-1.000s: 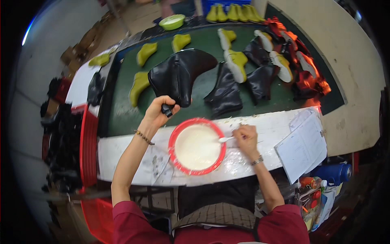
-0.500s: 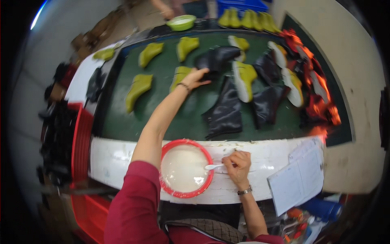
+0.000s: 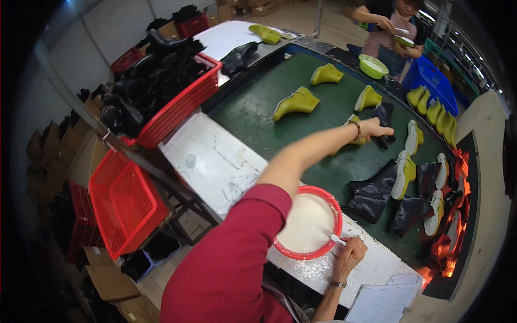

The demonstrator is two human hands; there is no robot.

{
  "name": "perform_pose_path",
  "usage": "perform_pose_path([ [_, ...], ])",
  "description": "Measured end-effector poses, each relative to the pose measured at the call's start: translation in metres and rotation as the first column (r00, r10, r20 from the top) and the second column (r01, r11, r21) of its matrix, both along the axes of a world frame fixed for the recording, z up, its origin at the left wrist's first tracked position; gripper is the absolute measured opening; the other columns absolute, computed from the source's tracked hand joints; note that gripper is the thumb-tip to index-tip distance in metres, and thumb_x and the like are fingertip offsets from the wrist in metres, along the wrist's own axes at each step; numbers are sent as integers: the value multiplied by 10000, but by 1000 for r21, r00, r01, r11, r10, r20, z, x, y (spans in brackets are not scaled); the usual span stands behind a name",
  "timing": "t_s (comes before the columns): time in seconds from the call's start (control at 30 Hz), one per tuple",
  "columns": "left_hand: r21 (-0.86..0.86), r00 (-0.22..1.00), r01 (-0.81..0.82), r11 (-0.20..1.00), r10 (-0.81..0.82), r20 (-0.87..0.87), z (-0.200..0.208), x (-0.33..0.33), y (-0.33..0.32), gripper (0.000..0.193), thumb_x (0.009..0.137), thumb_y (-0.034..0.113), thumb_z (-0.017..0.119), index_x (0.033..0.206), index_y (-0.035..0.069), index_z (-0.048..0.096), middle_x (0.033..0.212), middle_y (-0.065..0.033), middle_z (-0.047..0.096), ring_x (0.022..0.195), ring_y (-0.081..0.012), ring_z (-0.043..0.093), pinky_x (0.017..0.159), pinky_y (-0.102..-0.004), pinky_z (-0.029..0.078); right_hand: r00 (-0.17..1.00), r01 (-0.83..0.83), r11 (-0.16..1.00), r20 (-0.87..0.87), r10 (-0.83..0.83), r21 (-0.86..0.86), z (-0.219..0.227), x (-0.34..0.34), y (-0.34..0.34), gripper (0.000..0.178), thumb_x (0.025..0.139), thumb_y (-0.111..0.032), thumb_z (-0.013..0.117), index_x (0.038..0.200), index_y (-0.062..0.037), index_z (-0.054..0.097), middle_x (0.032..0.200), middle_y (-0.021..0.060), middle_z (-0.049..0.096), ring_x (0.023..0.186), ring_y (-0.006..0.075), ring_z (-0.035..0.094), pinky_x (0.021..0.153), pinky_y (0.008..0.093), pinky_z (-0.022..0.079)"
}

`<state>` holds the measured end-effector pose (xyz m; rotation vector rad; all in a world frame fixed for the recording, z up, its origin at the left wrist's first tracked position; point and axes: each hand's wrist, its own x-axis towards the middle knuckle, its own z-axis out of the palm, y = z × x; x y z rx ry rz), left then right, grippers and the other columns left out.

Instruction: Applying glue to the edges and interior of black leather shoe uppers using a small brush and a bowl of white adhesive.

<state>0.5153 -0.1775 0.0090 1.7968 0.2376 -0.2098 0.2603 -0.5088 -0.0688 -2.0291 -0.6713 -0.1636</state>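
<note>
Left hand: The left hand is stretched far out, and one finger is pointed to the right. How the other fingers are held cannot be told. A string of beads is worn on the wrist.
Black boot: The black boot is seen at the left hand, on the far right part of the green table top. Part of it is hidden by the hand, so whether it is gripped cannot be told.
Right hand: The right hand is held near, with its thumb and fingers curled and pinched on a small white tool.
White tool: Its white end is held over the right edge of the red bowl.
Red bowl: It is filled with creamy white stuff and is set on the long white board.
Yellow-green shoe shapes: Some yellow-green shoe shapes are laid out on the green top, left of the boot and to its right.
More boots: More black boots are laid on the right, by an orange glow.
Red crate: On the left, the red crate is piled with black footwear.
Other person: Far off on the right, a brush is held by another person, behind a green bowl.
</note>
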Motion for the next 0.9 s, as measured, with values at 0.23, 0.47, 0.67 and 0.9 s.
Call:
perform_pose_path([
  [0.23, 665, 668, -737, -125, -291, 685, 136, -281, 172, 537, 781, 261, 794, 1265, 75, 653, 1113, -132, 683, 1025, -350, 647, 929, -510, 510, 999, 33, 999, -2, -33, -4, -8, -2, 5, 456, 1081, -203, 437, 759, -10, 697, 702, 63, 580, 745, 215, 517, 824, 368, 359],
  [0.47, 558, 22, -24, -829, 558, 830, 183, -634, 325, 632, 831, 300, 762, 1364, 76, 505, 1305, -239, 581, 1239, -455, 530, 945, -571, 492, 999, 5, 1000, -34, -5, -14, -16, 7, 7, 439, 1084, -186, 450, 761, 3, 679, 724, 91, 603, 731, 228, 542, 819, 375, 369],
  [0.67, 553, 19, -526, -646, 641, 767, 194, -705, 355, 484, 817, 234, 692, 1250, 20, 714, 790, -92, 770, 667, -219, 739, 772, -367, 582, 998, 13, 1000, -55, -12, 25, -32, 15, 4, 444, 1088, -208, 463, 778, 23, 681, 731, 110, 625, 729, 255, 562, 791, 390, 391],
  [0.9, 342, 151, -882, -325, 493, 857, 226, -648, 240, 438, 847, 60, 622, 1274, 88, 716, 984, -109, 786, 884, -183, 750, 826, -301, 569, 998, 52, 997, -43, -49, 60, -51, 21, -4, 431, 1082, -213, 506, 794, 43, 698, 777, 130, 685, 759, 265, 604, 794, 407, 405],
])
